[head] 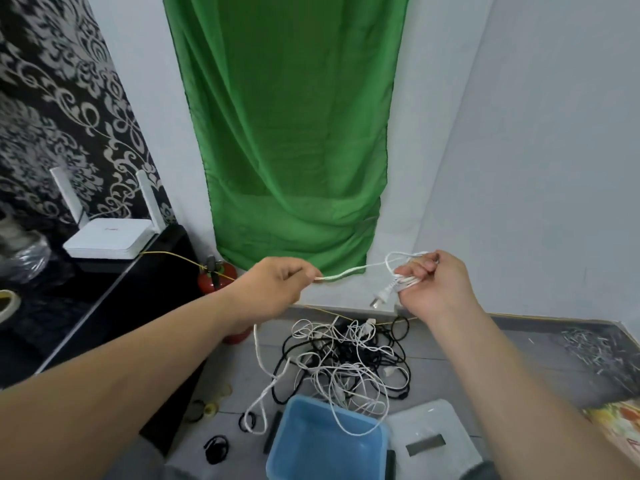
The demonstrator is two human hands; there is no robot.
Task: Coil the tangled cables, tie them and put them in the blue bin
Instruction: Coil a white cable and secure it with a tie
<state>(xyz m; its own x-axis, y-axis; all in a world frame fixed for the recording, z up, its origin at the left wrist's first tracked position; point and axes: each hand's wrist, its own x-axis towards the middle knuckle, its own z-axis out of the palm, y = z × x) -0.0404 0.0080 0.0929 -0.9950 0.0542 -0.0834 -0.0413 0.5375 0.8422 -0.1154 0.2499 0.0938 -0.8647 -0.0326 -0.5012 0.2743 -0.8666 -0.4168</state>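
Coiling one cable, head view. Before a hanging green cloth [287, 133], a tangled pile of black and white cables [346, 362] lies on the grey floor [450, 344]. The open blue plastic bin [311, 455] stands just nearer the person, and one thin white loop of the pile lies over its far rim. The right hand [436, 285] is raised above the pile, its grip curled round several gathered loops of a white braided cable [346, 273], whose white two-pin plug [382, 293] hangs below the fingers. The left hand [273, 289], level with it and apart, pinches the same cable between thumb and fingertips. From there the free length drops to the floor beside the pile. The step in hand appears to be winding on the next loop. Done well, the left grip lets the cable slide under light tension, brings each turn across at equal size, and lifts slowly so the tail drags no other cables.
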